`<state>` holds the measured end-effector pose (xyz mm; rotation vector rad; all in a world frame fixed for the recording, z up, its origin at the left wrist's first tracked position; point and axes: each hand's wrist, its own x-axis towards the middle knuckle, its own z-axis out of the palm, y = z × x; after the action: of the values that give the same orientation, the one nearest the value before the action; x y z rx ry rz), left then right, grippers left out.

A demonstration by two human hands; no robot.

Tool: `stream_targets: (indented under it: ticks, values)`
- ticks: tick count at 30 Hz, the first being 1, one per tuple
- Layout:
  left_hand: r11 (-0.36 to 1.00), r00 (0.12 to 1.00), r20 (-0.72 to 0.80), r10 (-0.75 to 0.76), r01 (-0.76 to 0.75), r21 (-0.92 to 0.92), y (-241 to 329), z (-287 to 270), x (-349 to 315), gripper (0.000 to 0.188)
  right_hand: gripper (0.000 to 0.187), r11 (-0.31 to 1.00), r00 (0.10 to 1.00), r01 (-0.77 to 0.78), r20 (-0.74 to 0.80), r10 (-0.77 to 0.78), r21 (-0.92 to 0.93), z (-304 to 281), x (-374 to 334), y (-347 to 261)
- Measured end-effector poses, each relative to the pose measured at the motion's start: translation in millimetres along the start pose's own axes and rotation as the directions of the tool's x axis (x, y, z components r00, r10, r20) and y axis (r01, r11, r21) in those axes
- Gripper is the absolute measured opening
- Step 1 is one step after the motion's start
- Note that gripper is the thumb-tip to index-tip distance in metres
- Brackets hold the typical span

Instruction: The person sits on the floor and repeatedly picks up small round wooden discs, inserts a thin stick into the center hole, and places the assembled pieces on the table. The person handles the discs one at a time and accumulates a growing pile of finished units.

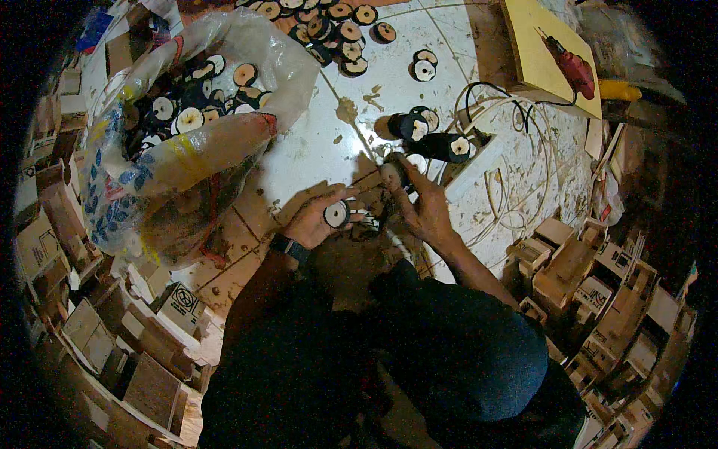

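Note:
My left hand [315, 221], palm turned up, holds a small black-rimmed wheel [336, 215] with a pale face and a centre hole. To its right my right hand [428, 206] has its fingers closed round a round, dark-edged disc [391, 174] with a dull face, much like the wheels. The two hands are apart. Just beyond the right hand lie dark stacks of wheels on their sides, one stack [447, 147] nearest it and another [407, 126] farther left. Between my hands, low down, are small dark and white bits that I cannot make out.
At the left stands an open clear plastic bag [179, 161] full of wheels. A heap of wheels [348, 34] lies at the far side. A red-handled tool [572, 67] rests on a yellowish box [523, 45], with cable coils nearby. Cardboard boxes [568, 269] crowd both sides.

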<state>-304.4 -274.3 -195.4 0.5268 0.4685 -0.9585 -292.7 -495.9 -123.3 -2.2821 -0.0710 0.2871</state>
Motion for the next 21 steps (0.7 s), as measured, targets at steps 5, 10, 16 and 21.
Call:
stream_targets:
  ticks: [5,10,16,21]
  values:
    - [0.972,0.974,-0.065,0.217,-0.21,0.101,-10,5,-2,0.036,0.045,0.907,0.934,-0.263,0.322,0.154,0.33,45,3,-4]
    - [0.893,0.943,-0.198,0.269,-0.167,0.419,-1,-16,-16,0.025,0.034,0.983,0.989,0.057,0.142,-0.032,-0.177,63,-9,14]
    - [0.948,0.941,-0.269,0.203,-0.121,0.294,-7,-32,-14,0.025,0.037,0.774,0.86,0.228,0.495,0.124,-0.59,66,-27,33]
    - [0.849,0.915,-0.242,0.322,-0.166,0.502,-4,-28,-10,0.022,0.028,0.884,0.931,0.177,0.365,-0.008,-0.432,68,-30,38]
